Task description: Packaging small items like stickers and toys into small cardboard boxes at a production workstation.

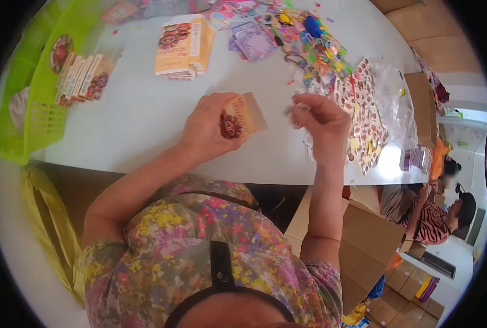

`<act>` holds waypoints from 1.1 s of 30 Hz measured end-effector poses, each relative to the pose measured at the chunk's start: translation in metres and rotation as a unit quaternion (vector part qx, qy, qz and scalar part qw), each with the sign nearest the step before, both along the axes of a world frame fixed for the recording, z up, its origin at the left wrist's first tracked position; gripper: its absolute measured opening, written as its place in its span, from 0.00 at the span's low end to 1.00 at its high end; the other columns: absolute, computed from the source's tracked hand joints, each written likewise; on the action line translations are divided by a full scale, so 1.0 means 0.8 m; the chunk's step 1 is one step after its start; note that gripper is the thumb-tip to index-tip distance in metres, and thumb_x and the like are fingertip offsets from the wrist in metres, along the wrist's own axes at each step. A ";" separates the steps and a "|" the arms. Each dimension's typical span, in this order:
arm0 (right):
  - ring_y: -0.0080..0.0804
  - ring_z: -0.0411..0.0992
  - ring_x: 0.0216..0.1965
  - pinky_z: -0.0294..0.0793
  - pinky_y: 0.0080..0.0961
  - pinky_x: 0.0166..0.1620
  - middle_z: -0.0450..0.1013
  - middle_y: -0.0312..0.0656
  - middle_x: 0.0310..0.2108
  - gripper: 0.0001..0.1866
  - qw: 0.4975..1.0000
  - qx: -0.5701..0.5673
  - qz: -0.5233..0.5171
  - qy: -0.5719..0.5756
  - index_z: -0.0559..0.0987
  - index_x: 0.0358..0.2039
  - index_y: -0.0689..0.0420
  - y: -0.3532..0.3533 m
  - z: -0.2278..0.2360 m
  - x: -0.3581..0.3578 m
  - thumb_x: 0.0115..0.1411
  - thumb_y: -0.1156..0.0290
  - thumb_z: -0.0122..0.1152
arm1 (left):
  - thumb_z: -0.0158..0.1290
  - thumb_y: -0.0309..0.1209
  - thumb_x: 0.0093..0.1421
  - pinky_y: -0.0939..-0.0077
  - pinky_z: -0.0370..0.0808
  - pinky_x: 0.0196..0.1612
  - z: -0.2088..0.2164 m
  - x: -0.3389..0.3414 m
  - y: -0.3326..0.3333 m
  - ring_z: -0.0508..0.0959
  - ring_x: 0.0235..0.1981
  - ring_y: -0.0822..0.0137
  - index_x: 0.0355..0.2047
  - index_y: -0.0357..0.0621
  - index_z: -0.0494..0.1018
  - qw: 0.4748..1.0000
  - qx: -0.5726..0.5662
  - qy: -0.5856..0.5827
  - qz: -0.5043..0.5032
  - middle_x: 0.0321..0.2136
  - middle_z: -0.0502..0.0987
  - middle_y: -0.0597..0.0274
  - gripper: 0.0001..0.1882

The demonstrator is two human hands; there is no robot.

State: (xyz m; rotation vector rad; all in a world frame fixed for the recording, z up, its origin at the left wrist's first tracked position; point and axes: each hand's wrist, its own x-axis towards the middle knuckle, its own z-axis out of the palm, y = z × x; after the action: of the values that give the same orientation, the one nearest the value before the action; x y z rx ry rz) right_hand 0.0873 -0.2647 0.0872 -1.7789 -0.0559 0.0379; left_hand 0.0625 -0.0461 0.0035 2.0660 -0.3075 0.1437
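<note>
My left hand (pixel 206 127) is wrapped round a small yellow carton (pixel 238 117) with a printed cartoon figure, held above the table. A flap stands out at the carton's right end. To the right, my right hand (pixel 324 117) is raised with thumb and fingers pinched together. Something small and pale shows at its fingertips, too blurred to name. Beside that hand lie sheets of small printed stickers (pixel 361 104). Beyond the left hand is a stack of flat yellow cartons (pixel 178 49).
A green plastic basket (pixel 46 115) stands at the left, with several filled cartons (pixel 87 79) beside it. Purple packets (pixel 252 42) and a heap of colourful trinkets (pixel 314 41) lie at the back. Clear plastic bags (pixel 394 109) and cardboard boxes (pixel 369 240) are at the right, near another person (pixel 437 218).
</note>
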 end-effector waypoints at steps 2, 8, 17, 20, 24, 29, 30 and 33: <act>0.20 0.71 0.25 0.72 0.19 0.31 0.77 0.35 0.29 0.10 0.997 -0.071 0.012 -0.041 0.81 0.38 0.63 0.033 0.001 -0.013 0.54 0.84 0.60 | 0.67 0.31 0.38 0.62 0.73 0.43 0.001 0.002 -0.002 0.71 0.42 0.53 0.49 0.44 0.66 0.997 0.050 -0.050 0.018 0.40 0.71 0.58 0.35; 0.35 0.74 0.24 0.72 0.26 0.30 0.74 0.44 0.25 0.07 0.879 -0.339 0.062 -0.330 0.79 0.32 0.61 0.078 -0.013 -0.016 0.51 0.84 0.62 | 0.67 0.32 0.36 0.61 0.74 0.40 0.006 -0.009 0.004 0.70 0.40 0.54 0.49 0.47 0.65 0.991 0.109 -0.073 0.039 0.39 0.70 0.59 0.37; 0.33 0.74 0.25 0.73 0.25 0.30 0.75 0.43 0.26 0.06 0.968 -0.161 0.119 -0.154 0.78 0.32 0.60 0.084 -0.009 -0.019 0.53 0.83 0.61 | 0.69 0.34 0.36 0.61 0.74 0.38 -0.004 -0.009 0.017 0.71 0.39 0.53 0.46 0.45 0.66 0.990 0.112 -0.068 0.058 0.36 0.70 0.59 0.35; 0.34 0.74 0.26 0.73 0.27 0.29 0.75 0.42 0.27 0.08 0.894 -0.339 0.038 -0.291 0.78 0.33 0.60 0.074 -0.024 -0.009 0.51 0.84 0.61 | 0.68 0.33 0.34 0.62 0.75 0.38 0.007 -0.013 0.012 0.70 0.40 0.54 0.46 0.47 0.67 0.990 0.112 -0.061 0.052 0.38 0.70 0.60 0.36; 0.35 0.74 0.28 0.73 0.29 0.28 0.76 0.42 0.29 0.09 0.857 -0.406 0.046 -0.314 0.78 0.33 0.60 0.080 -0.025 -0.013 0.51 0.84 0.61 | 0.68 0.31 0.34 0.62 0.74 0.38 0.000 -0.009 0.009 0.70 0.39 0.54 0.45 0.46 0.67 0.990 0.107 -0.086 0.038 0.37 0.70 0.61 0.35; 0.30 0.76 0.32 0.75 0.29 0.31 0.78 0.39 0.32 0.09 0.930 -0.215 0.022 -0.297 0.80 0.37 0.59 0.072 -0.022 -0.009 0.54 0.81 0.60 | 0.69 0.33 0.36 0.61 0.73 0.39 -0.007 -0.011 0.010 0.71 0.38 0.53 0.45 0.45 0.67 0.992 0.059 -0.066 0.085 0.36 0.71 0.59 0.34; 0.30 0.76 0.32 0.75 0.29 0.31 0.78 0.39 0.32 0.09 0.930 -0.218 0.019 -0.297 0.80 0.37 0.59 0.061 -0.025 -0.007 0.54 0.81 0.60 | 0.69 0.33 0.36 0.61 0.73 0.39 -0.009 -0.011 0.010 0.71 0.38 0.53 0.45 0.45 0.67 0.993 0.056 -0.067 0.082 0.36 0.71 0.59 0.34; 0.23 0.75 0.30 0.73 0.21 0.32 0.78 0.40 0.30 0.05 0.950 -0.237 -0.109 -0.174 0.81 0.33 0.62 -0.006 -0.043 0.015 0.55 0.79 0.62 | 0.69 0.34 0.37 0.61 0.73 0.40 -0.015 -0.009 0.011 0.72 0.39 0.54 0.46 0.44 0.67 0.994 0.018 -0.064 0.089 0.35 0.71 0.58 0.35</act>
State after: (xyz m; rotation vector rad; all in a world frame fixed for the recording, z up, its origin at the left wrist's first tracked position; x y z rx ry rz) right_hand 0.0992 -0.2697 0.0529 -2.2455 -0.1095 -0.4582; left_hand 0.0550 -0.0372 -0.0081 2.1225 -0.2055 0.3831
